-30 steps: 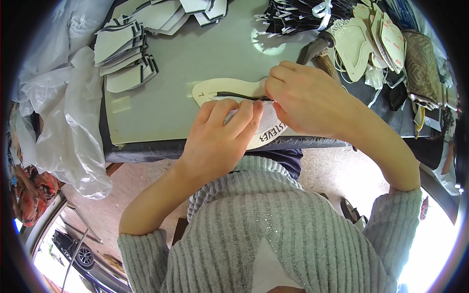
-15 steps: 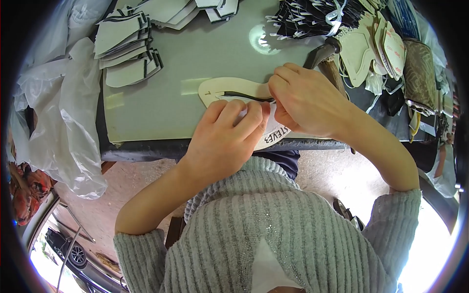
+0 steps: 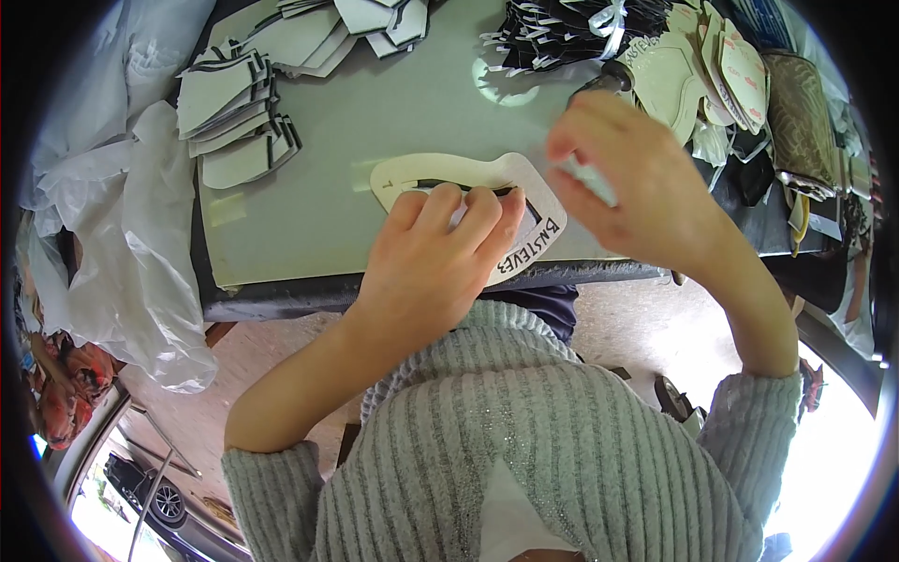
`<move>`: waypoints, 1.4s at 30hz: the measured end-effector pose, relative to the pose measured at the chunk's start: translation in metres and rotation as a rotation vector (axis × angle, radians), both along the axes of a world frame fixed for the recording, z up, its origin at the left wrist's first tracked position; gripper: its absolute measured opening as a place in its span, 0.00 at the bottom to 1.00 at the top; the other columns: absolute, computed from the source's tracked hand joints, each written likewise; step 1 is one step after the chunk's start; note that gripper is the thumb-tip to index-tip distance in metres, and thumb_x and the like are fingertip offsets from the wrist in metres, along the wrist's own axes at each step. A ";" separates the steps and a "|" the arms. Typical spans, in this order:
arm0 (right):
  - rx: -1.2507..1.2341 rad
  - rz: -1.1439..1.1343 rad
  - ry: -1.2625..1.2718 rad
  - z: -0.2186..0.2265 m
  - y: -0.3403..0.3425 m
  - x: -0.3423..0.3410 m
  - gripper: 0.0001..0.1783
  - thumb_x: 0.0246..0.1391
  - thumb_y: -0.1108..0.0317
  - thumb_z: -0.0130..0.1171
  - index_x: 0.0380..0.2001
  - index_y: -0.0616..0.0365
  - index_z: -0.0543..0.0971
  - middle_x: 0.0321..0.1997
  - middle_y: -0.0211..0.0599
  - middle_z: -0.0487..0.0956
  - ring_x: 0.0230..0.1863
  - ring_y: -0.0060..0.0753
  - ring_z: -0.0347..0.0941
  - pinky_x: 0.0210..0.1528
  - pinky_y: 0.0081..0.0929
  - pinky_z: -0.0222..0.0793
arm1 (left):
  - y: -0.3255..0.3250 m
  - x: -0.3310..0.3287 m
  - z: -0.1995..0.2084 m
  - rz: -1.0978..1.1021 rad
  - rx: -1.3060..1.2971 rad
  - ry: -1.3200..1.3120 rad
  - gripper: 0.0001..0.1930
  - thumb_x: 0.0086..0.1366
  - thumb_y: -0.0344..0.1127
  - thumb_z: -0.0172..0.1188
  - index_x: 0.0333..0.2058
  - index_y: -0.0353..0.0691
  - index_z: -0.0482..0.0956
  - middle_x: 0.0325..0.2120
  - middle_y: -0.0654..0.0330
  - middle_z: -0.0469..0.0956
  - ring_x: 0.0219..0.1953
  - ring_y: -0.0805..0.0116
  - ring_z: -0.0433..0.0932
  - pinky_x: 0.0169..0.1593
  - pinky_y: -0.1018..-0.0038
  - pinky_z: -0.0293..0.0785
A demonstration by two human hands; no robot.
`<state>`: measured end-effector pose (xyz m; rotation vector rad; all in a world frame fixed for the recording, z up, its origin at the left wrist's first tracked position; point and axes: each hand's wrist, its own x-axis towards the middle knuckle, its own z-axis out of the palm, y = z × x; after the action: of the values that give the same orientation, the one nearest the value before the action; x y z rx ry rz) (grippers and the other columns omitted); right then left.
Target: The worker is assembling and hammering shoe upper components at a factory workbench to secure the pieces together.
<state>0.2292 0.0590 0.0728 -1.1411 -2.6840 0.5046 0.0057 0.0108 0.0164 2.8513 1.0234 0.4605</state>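
My left hand (image 3: 449, 239) is closed, its bent fingertips pressing down inside a cream, curved flat template (image 3: 501, 171) near the table's front edge. Under those fingers lies a white piece with a black edge strip (image 3: 534, 208), mostly covered; dark lettering runs along the template's lower right rim. My right hand (image 3: 632, 173), blurred by motion, is raised right of the template and apart from it. Its thumb and fingers are spread, with nothing clearly held. Just beyond that hand, the dark head of a hammer-like tool (image 3: 613, 77) shows; the hand hides the rest.
Stacks of white, black-edged pieces (image 3: 225, 98) lie at the far left and back. A tied bundle of black strips (image 3: 552, 37) and cream templates (image 3: 660, 80) lie at the back right, beside a patterned brown pouch (image 3: 796, 117). Clear plastic bags (image 3: 140, 272) hang at the left edge.
My right hand has let go of the black-edged piece and moved up and right, its fingers opening. My left hand stays pressed on the piece. The view has shifted slightly.
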 end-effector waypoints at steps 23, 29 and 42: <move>0.127 -0.103 0.013 -0.041 -0.056 0.009 0.25 0.40 0.75 0.64 0.47 0.52 0.78 0.46 0.31 0.76 0.47 0.37 0.74 0.48 0.34 0.73 | 0.016 -0.001 -0.017 0.000 -0.113 -0.304 0.15 0.52 0.30 0.63 0.40 0.41 0.82 0.36 0.66 0.74 0.42 0.64 0.73 0.48 0.65 0.66; 0.086 -0.098 0.065 -0.038 -0.048 0.011 0.26 0.38 0.78 0.64 0.46 0.53 0.78 0.43 0.32 0.76 0.45 0.38 0.74 0.45 0.32 0.75 | 0.021 -0.002 -0.010 -0.120 -0.055 -0.185 0.19 0.51 0.33 0.58 0.43 0.34 0.78 0.38 0.62 0.72 0.42 0.63 0.72 0.45 0.67 0.69; 0.020 -0.027 0.114 -0.028 -0.033 0.017 0.29 0.37 0.79 0.64 0.49 0.53 0.78 0.41 0.32 0.77 0.43 0.35 0.75 0.37 0.30 0.77 | 0.016 0.003 -0.010 -0.063 -0.076 -0.202 0.20 0.50 0.25 0.63 0.45 0.34 0.79 0.37 0.61 0.74 0.39 0.60 0.73 0.43 0.67 0.72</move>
<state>0.2460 0.0257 0.0444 -1.1067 -2.5677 0.5205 0.0084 0.0268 0.0060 2.6944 0.8928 0.6723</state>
